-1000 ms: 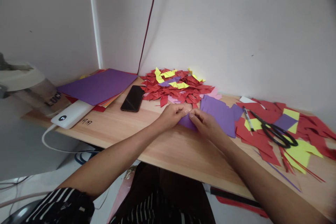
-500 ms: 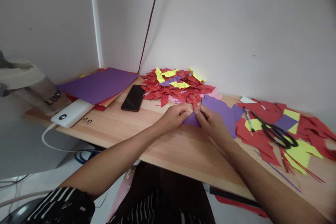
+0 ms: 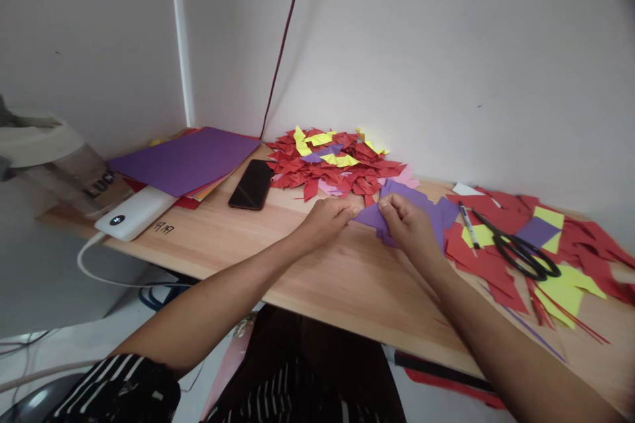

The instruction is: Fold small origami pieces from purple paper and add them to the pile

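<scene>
- Nearest us, at left, we log a black sleeve with white stripes; the near edge of the wooden desk lies just beyond.
- Near right: we record a thin purple strip and, beside it, narrow red strips lying by a yellow scrap.
- Left hand: we find its fingers curled in, thumb and forefinger pinching the left tip of a small purple piece of paper.
- Right hand: we find it closed too, thumb pressed over the same piece at its right part.
- The piece sits between both hands, around mid-desk; we cannot tell whether its underside touches the wood.
- Behind and to the right of it, partly hidden by the right hand, we note purple sheets lying together.
- Right of these: black scissors and a pen, both on red and yellow paper.
- Left side: we see a white power bank, its far end under a large purple sheet, and a dark phone just beside the stack.
- Far middle: we observe a heap of folded paper shapes, mostly red, some yellow, pink and purple.
- Farthest: a dark red cord hangs before the pale wall.
</scene>
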Demonstrator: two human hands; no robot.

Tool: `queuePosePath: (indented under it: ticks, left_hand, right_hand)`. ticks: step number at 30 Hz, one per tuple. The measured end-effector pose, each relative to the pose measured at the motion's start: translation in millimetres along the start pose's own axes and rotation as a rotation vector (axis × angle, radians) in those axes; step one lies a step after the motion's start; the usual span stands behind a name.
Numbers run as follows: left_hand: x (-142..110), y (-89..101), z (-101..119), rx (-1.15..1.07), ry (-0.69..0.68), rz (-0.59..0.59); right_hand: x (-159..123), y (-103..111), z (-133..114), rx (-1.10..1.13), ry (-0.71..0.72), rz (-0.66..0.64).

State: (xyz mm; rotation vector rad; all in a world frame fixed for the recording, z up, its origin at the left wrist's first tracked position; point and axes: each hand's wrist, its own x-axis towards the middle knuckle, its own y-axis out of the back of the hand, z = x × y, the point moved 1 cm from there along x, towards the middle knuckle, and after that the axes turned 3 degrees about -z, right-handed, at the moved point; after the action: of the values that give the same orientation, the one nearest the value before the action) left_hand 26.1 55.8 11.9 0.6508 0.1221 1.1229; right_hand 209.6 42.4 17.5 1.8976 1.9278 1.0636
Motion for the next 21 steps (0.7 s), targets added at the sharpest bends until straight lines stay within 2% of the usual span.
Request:
queuePosePath:
  ticks: [5,11,21]
  left_hand:
    - [-2.1,-0.7,0.5,-0.097,0.004,-0.055]
    - [-0.1,-6.9,0.1,-0.15,-0.106,-0.058]
    - [-1.6,-6.2,3.6,-0.274,-0.023,-0.014]
  right_hand:
    - [-0.3,-0.4,1.7,-0.02,0.005,-0.002]
    - [-6.0,-13.0,-8.7,-0.082,0.094,-0.081]
    - [-7.0,-12.7,-10.2,-0.142,0.111,-0.036]
